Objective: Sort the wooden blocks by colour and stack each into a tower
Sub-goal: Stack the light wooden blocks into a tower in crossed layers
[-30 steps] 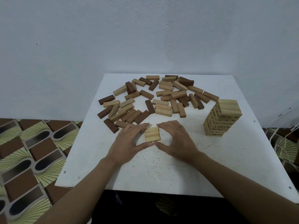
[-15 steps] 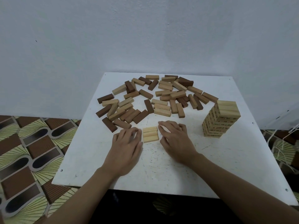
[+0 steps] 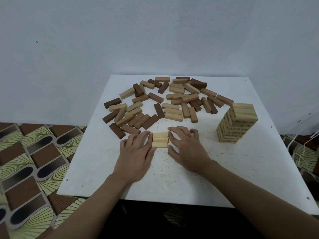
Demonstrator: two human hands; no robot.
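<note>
Three light wooden blocks (image 3: 160, 139) lie side by side in a flat row on the white table (image 3: 172, 180), near its middle. My left hand (image 3: 136, 152) lies flat with straight fingers touching the row's left ends. My right hand (image 3: 186, 149) rests on the table with its fingertips against the right ends. A tower of light blocks (image 3: 236, 125) stands several layers high at the right. Behind the hands a loose pile of mixed blocks (image 3: 165, 102), light, mid-brown and dark brown, lies spread across the far half of the table.
A plain pale wall stands right behind the table. A patterned brown and yellow floor mat (image 3: 34, 161) shows at the left, and white cords (image 3: 303, 152) lie on the floor at the right. The table's near edge is close to my forearms.
Both hands shifted from cupping the three-block row to flanking it. Their fingers have closed in against the row's left and right ends. The camera tilted slightly.
</note>
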